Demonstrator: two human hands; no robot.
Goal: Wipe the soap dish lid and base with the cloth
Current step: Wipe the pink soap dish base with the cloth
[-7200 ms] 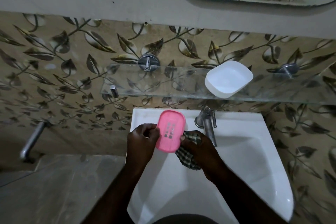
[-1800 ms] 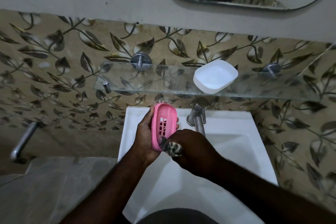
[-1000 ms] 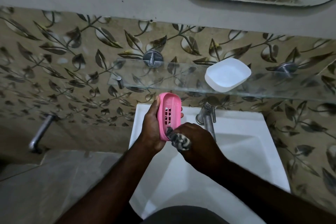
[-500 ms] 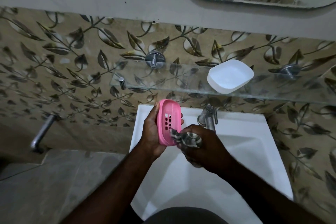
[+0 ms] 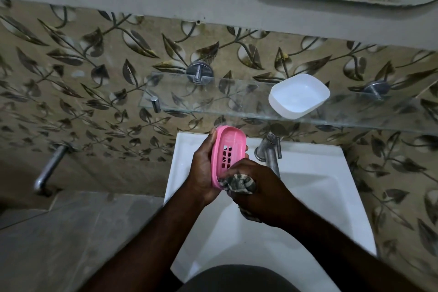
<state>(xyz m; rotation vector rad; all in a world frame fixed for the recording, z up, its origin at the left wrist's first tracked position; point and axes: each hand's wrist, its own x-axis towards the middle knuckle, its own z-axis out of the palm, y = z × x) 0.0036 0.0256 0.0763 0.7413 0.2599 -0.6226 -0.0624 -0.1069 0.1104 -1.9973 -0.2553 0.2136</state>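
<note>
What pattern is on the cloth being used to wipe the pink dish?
The cloth is checked, dark and pale, best seen in the head view, bunched in the right hand.

Pretty dim shot overall, kind of murky indoor light. The brightest stuff is the white sink (image 5: 308, 197) and the white dish (image 5: 299, 95) up on the glass shelf (image 5: 213, 102), which has faint reflections. Forearms at the bottom go nearly black, zero detail. Lower left is grey and mushy. Wide-angle bend curves the wall line at the top, and the edges look soft.
</note>
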